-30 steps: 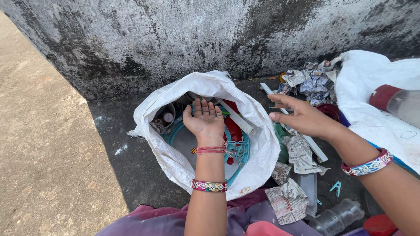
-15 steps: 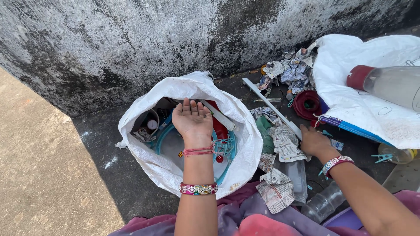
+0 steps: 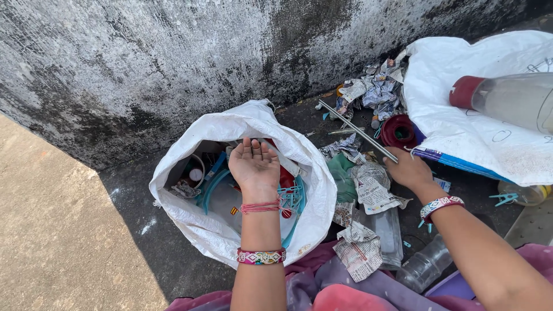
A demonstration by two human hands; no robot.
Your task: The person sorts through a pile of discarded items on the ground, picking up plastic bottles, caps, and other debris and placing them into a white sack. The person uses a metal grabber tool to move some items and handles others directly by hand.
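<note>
My left hand [image 3: 253,164] hovers palm up over the mouth of a white woven sack [image 3: 314,178], fingers apart and holding nothing. Inside the sack lie teal plastic hangers [image 3: 292,198], red plastic bits and a clear lid. My right hand [image 3: 406,170] is lowered, knuckles up, onto the litter to the right of the sack. It sits at the near end of a thin grey rod [image 3: 357,131], beside crumpled newspaper scraps [image 3: 374,187]. Its fingers are bent down and hidden, so whether they grip anything I cannot tell.
A stained concrete wall [image 3: 230,52] runs right behind the sack. To the right, a second white sack [image 3: 461,132] carries a big clear bottle with a red cap [image 3: 507,98]. A red spool [image 3: 397,131], torn paper and an empty clear bottle [image 3: 423,268] lie around. Bare ground lies to the left.
My right hand has dropped from above the rod down to the litter at the rod's near end. The left hand stays open over the sack. The view has shifted left.
</note>
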